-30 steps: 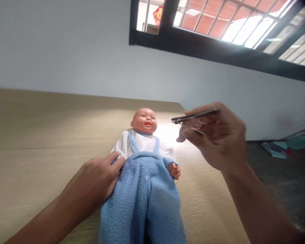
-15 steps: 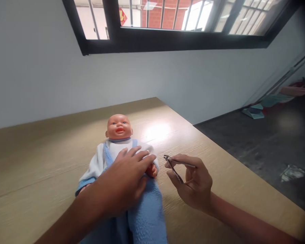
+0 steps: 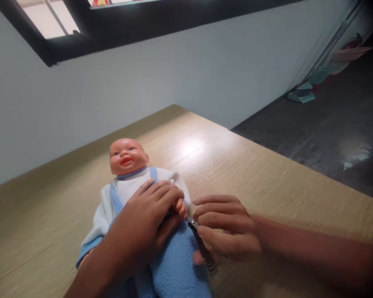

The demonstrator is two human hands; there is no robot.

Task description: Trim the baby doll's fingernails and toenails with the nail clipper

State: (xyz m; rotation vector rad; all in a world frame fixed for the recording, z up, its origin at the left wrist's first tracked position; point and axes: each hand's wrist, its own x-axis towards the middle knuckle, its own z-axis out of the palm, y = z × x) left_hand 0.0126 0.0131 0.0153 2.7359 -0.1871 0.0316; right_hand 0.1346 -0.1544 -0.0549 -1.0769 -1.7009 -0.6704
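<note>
A baby doll (image 3: 129,159) in a white and light-blue outfit lies face up on the wooden table. Across its chest rests my left hand (image 3: 157,207), fingers and thumb closed around the doll's hand (image 3: 180,207), whose small fingers stick out. My right hand (image 3: 226,227) grips a metal nail clipper (image 3: 202,246) between thumb and fingers. The clipper's jaw end points at the doll's fingertips, very close to them; whether they touch I cannot tell. My fingers partly cover the clipper's lever.
The table (image 3: 251,174) meets a pale wall (image 3: 136,82) at the back, below a dark window frame (image 3: 127,33). Past the table's right edge lies a dark floor (image 3: 313,136), with a light-blue dustpan (image 3: 303,95) and a pink basin (image 3: 351,54) by the wall.
My right hand has brought the clipper left, up to the doll's fingers, and turned it. My left hand has closed around the doll's hand. The view has tilted down and rotated.
</note>
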